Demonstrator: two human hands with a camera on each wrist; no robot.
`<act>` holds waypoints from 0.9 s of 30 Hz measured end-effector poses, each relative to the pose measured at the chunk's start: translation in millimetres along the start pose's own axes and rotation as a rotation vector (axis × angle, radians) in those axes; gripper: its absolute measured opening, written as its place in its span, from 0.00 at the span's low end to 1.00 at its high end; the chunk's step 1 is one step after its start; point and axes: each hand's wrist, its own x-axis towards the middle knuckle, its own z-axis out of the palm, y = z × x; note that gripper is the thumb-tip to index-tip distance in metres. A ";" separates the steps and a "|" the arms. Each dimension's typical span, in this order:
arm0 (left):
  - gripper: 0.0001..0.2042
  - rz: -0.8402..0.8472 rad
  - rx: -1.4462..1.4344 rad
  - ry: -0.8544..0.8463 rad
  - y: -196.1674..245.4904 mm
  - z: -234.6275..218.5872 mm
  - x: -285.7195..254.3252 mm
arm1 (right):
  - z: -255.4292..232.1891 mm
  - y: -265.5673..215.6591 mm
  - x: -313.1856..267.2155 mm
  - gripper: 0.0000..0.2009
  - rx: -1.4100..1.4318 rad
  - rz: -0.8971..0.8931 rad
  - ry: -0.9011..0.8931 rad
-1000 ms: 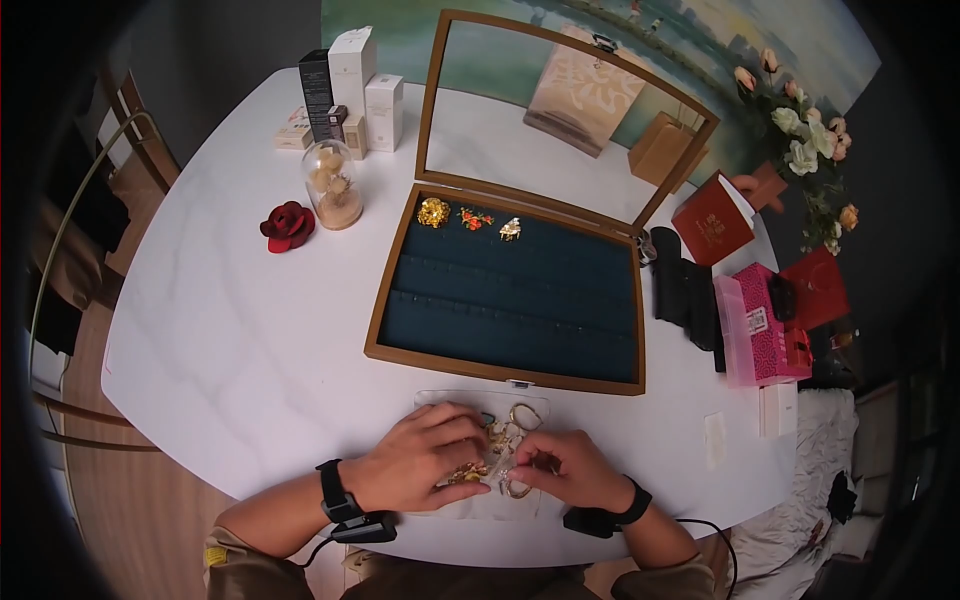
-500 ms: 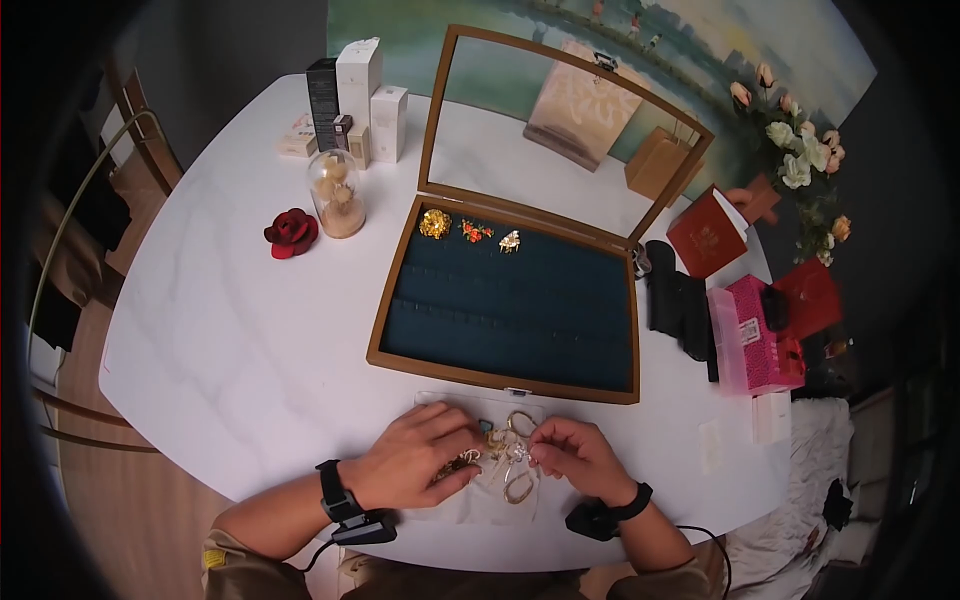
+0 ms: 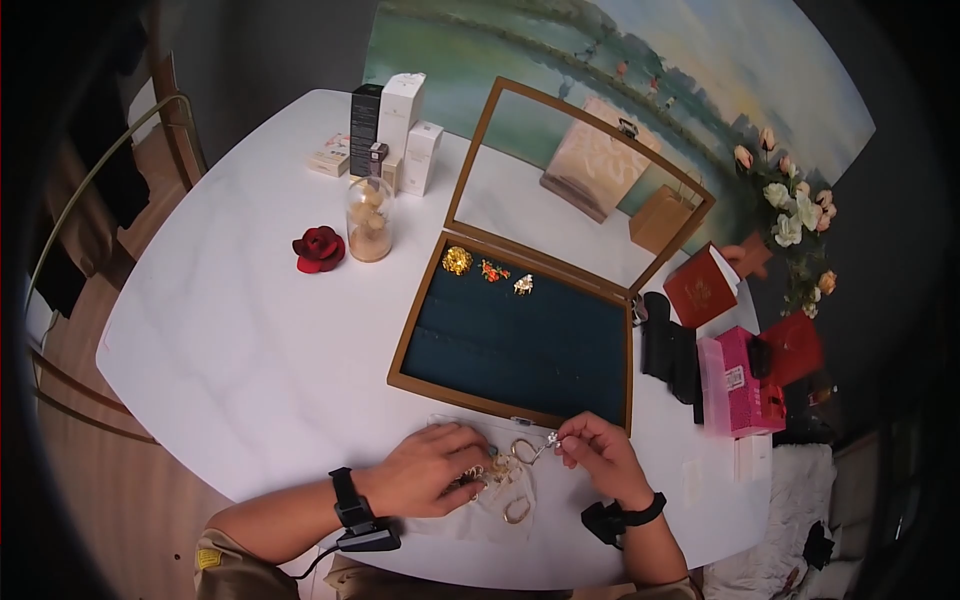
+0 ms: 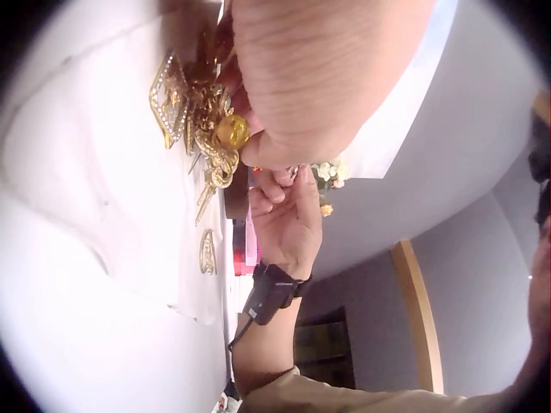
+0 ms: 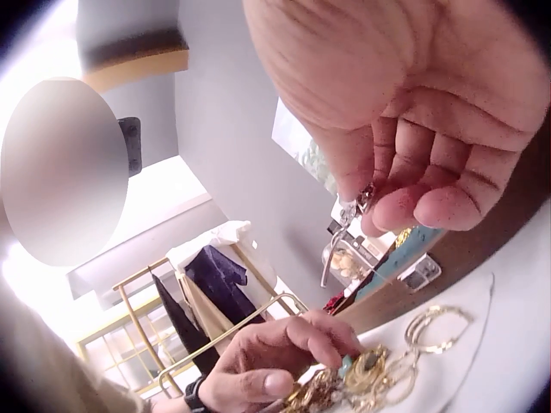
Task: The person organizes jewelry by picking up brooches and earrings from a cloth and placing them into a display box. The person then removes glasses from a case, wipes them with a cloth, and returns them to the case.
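Note:
My right hand (image 3: 605,462) pinches a small sparkling silver jewel with a thin stem (image 5: 346,217) between thumb and fingers, just off the front edge of the jewelry case (image 3: 510,345). The left hand (image 3: 440,470) rests with loosely bent fingers over a pile of gold jewelry (image 4: 207,129), partly hiding it. Gold hoop bangles (image 5: 437,329) lie beside the pile on a clear plastic sheet. The wooden case has its glass lid raised. Along its dark lining's top row sit a gold flower brooch (image 3: 457,261), a red brooch (image 3: 493,271) and a pale jewelled brooch (image 3: 524,285).
Left of the case are a red fabric flower (image 3: 319,249), a glass dome (image 3: 370,220) and several upright boxes (image 3: 400,115). To its right stand a red card (image 3: 700,287), black cases (image 3: 668,345) and a pink box (image 3: 738,380).
My right hand has lifted away from the pile, up and to the right toward the case's front edge, carrying the silver jewel. The left hand stays over the pile. The head view has shifted.

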 end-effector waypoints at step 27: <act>0.05 -0.339 -0.634 0.101 -3.9 -3.0 -3.9 | 57.7 -43.3 43.4 0.08 -0.356 -0.212 -0.234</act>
